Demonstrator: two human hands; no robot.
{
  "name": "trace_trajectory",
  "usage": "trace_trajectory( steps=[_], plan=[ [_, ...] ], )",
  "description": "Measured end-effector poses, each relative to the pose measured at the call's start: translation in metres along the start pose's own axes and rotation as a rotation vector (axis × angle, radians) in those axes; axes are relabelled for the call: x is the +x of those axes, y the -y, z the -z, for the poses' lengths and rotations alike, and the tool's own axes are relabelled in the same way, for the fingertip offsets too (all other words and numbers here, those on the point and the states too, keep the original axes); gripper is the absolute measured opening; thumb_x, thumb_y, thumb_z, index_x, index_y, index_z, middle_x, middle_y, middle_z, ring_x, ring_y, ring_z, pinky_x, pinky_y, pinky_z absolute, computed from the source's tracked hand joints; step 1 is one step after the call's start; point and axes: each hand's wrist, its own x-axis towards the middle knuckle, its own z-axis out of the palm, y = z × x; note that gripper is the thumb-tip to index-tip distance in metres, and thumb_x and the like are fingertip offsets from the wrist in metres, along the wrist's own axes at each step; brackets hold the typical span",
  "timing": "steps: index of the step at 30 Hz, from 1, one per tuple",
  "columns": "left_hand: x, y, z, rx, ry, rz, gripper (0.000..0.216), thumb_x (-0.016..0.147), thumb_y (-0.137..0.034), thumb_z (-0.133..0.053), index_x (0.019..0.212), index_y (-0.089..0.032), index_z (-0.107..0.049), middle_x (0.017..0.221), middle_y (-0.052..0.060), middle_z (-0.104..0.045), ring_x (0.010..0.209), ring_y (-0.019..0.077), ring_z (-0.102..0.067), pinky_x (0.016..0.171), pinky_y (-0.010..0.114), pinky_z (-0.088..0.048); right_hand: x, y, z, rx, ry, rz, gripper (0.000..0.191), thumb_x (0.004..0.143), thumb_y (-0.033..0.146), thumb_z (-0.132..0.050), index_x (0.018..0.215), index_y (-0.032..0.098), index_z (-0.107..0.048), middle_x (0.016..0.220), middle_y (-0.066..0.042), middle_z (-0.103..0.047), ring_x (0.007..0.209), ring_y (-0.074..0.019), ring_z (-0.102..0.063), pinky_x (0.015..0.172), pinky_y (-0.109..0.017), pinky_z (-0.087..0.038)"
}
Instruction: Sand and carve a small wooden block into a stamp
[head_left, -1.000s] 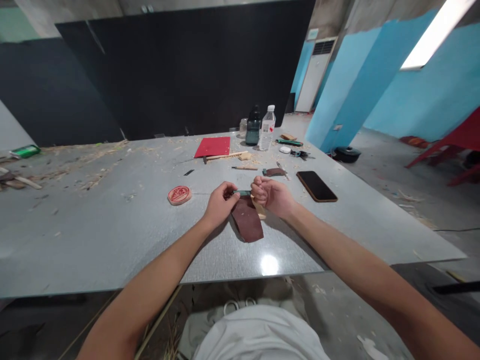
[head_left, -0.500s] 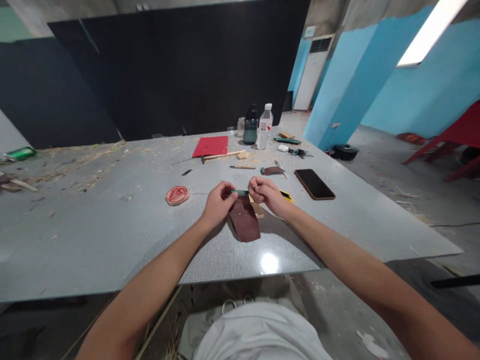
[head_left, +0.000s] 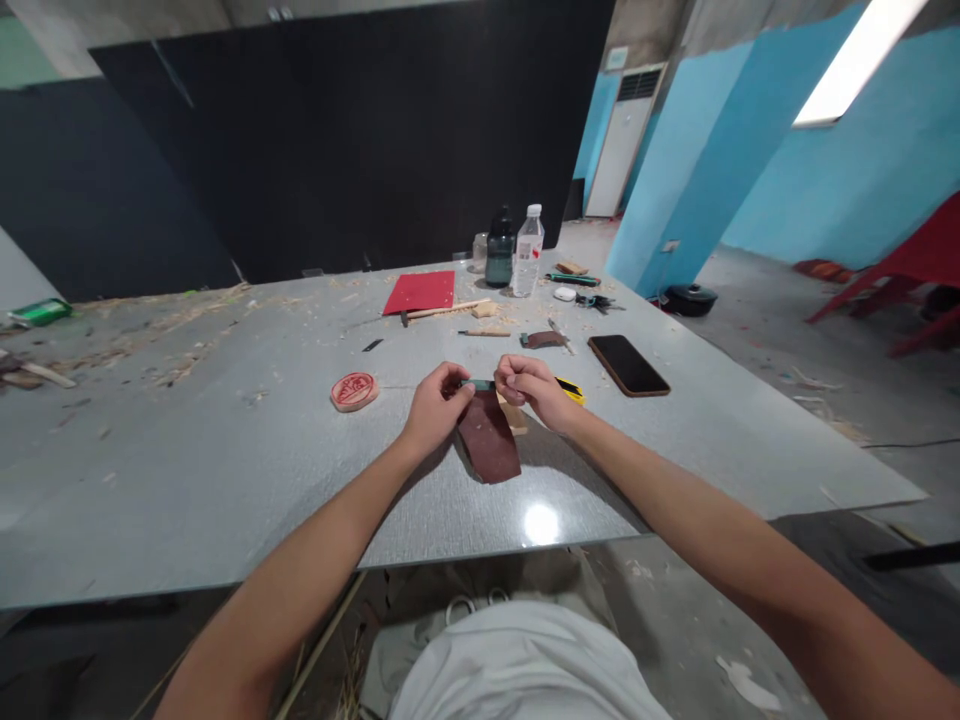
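Observation:
A brown sheet that looks like sandpaper [head_left: 489,440] hangs toward me, its far edge folded over to show a green back. My left hand [head_left: 439,405] grips that folded edge at the left, thumb on top. At the right end of the fold, my right hand [head_left: 532,385] has its fingers curled in a pinch; the fingertips are partly hidden. Beneath the sheet and my right hand lies a small light wooden block [head_left: 514,416], partly covered. Just beyond my right wrist is a yellow and black object [head_left: 571,389], partly hidden.
Left of my hands sits a round carved piece with a red design [head_left: 354,391]. A phone [head_left: 628,365] lies to the right. Farther back are a carving tool [head_left: 484,333], a sandpaper scrap [head_left: 544,340], a red sheet [head_left: 420,292], a water bottle [head_left: 529,252] and wood shavings.
Both hands keep nearly the same place and grip on the sandpaper. The view has shifted very slightly.

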Motion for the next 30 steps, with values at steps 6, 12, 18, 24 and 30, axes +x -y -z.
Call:
trace_trajectory(
  steps=[6,12,18,24,30],
  plan=[
    [-0.0002,0.0035,0.0011,0.007,0.012,0.004,0.013,0.087,-0.029,-0.07,0.096,-0.021,-0.065,0.086,-0.001,-0.068,0.076,0.0144,-0.059,0.075,0.031,-0.046,-0.0012,0.0015,0.0001,-0.003,-0.002,-0.017,0.019,0.064,0.021,-0.063,0.073,0.023,-0.046,0.064,0.005,-0.046,0.057,-0.0107,-0.029,0.052,-0.026,-0.019],
    [0.0009,0.0028,0.0015,0.015,-0.001,-0.006,0.012,0.087,-0.028,-0.071,0.096,-0.021,-0.066,0.086,-0.001,-0.068,0.077,0.0147,-0.06,0.075,0.03,-0.047,-0.001,-0.0008,0.0016,-0.015,0.013,-0.02,0.018,0.065,0.022,-0.065,0.077,0.023,-0.052,0.066,0.005,-0.05,0.057,-0.0111,-0.032,0.053,-0.026,-0.021],
    [0.0012,0.0005,0.001,0.01,0.002,-0.006,0.012,0.087,-0.028,-0.071,0.095,-0.021,-0.065,0.085,-0.001,-0.068,0.076,0.0146,-0.059,0.075,0.03,-0.046,-0.0007,-0.0026,0.0014,-0.008,0.009,-0.021,0.016,0.062,0.019,-0.061,0.076,0.022,-0.053,0.064,0.006,-0.048,0.056,-0.0105,-0.03,0.052,-0.026,-0.02],
    [0.0014,0.0006,0.0006,0.032,-0.015,-0.023,0.012,0.087,-0.027,-0.071,0.096,-0.021,-0.066,0.086,0.0,-0.068,0.078,0.0153,-0.061,0.077,0.031,-0.047,0.0,-0.0042,0.0014,-0.017,0.006,-0.007,0.014,0.062,0.02,-0.059,0.076,0.022,-0.057,0.06,0.005,-0.047,0.054,-0.0113,-0.031,0.052,-0.027,-0.021],
    [0.0006,-0.0021,0.0008,0.015,-0.015,-0.016,0.012,0.087,-0.028,-0.07,0.096,-0.021,-0.066,0.087,-0.001,-0.068,0.078,0.0147,-0.06,0.077,0.03,-0.047,0.0018,-0.0081,0.0025,-0.025,-0.128,0.073,0.013,0.066,0.02,-0.059,0.079,0.022,-0.055,0.061,0.006,-0.046,0.054,-0.011,-0.032,0.052,-0.026,-0.023]
  ],
)
